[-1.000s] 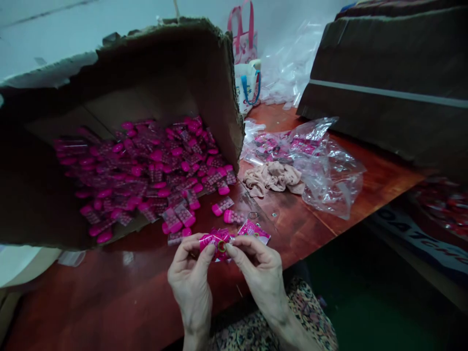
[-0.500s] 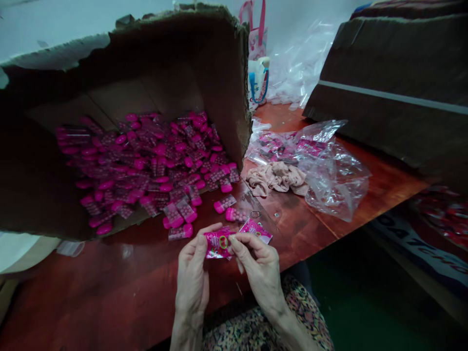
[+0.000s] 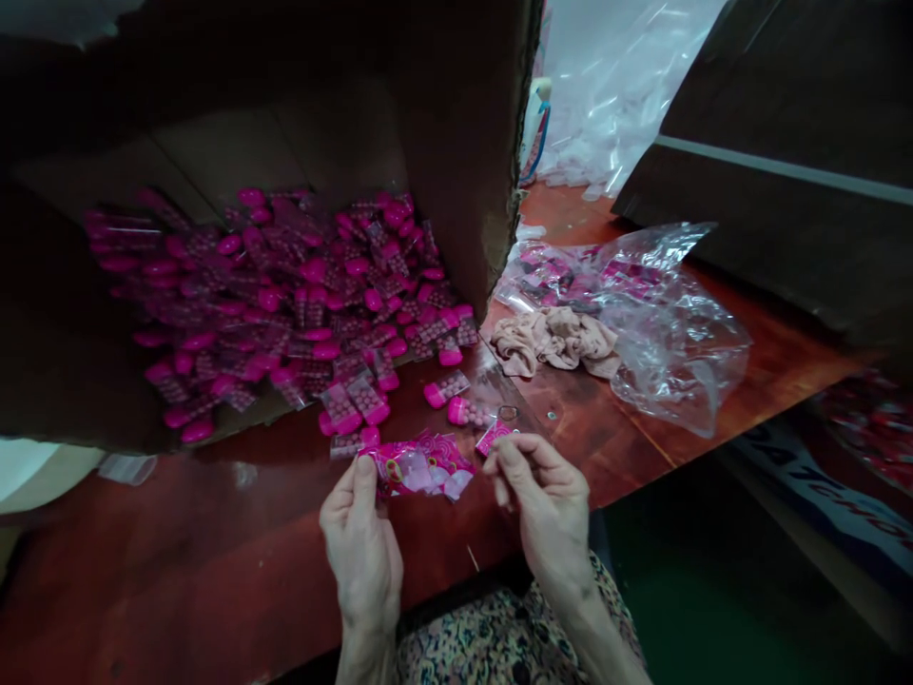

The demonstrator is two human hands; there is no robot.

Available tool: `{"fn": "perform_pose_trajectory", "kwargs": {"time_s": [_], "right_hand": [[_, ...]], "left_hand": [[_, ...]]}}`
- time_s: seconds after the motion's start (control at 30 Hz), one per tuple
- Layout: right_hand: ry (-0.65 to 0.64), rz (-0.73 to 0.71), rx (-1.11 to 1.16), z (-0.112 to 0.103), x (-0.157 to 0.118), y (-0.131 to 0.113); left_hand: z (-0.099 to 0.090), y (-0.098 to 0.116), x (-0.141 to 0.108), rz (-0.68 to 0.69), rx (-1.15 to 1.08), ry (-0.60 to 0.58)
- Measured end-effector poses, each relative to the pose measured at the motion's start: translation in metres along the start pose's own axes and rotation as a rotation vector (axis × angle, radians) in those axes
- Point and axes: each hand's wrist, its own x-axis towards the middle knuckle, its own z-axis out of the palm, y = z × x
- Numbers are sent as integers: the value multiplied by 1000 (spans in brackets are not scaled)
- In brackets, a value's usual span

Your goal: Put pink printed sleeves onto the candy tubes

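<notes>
- Head view: the left hand (image 3: 360,542) is pinching a crinkled magenta foil packet (image 3: 420,466), fingers (image 3: 365,480) clamped on its edge.
- The right hand (image 3: 549,504) is hovering beside it, fingers (image 3: 503,459) together; any held item cannot be determined.
- Most pink-capped clear bead packets (image 3: 271,295) are remaining heaped in a torn cardboard box (image 3: 456,190) on the red-brown wooden tabletop (image 3: 235,542); few are lying outside it.

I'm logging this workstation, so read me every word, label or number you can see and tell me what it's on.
"A TE" (uncertain, the rest unclear): dark capitals on the white banner strip at lower right.
No legible text: pink printed packet in the left hand, print too small and blurred.
No legible text: small pink card by the right hand, too small.
</notes>
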Motion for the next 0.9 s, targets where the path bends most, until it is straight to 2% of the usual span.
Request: {"fn": "perform_pose_trajectory", "kwargs": {"time_s": [0.23, 0.3, 0.37, 0.47, 0.57, 0.63, 0.67, 0.8, 0.83, 0.9], "right_hand": [[-251, -36, -252, 14, -8, -5], [-275, -111, -348, 12, -6, -5], [-279, -248, -441, 9, -5, -4], [-331, -444, -564, 5, -5, -1], [-448, -513, -641, 0, -4, 0], [-494, -486, -667, -3, -1, -2], [-476, -466, -671, -6, 0, -5], [-260, -355, -622, -11, 3, -14], [-263, -322, -596, -10, 2, -15], [-385, -263, -562, -5, -1, -15]], "left_hand": [[-8, 1, -3, 20, 172, -190], [-11, 0, -4, 56, 255, -295], [-14, -2, -5, 84, 306, -351], [-16, -6, -8, 46, 290, -296], [-19, -9, -9, -7, 282, -206], [-22, -10, -6, -24, 285, -174], [-23, -10, -4, -24, 274, -151], [-29, -6, 8, 27, 147, 21], [-29, -4, 10, 31, 122, 37], [-28, -1, 10, 10, 106, 3]]}}
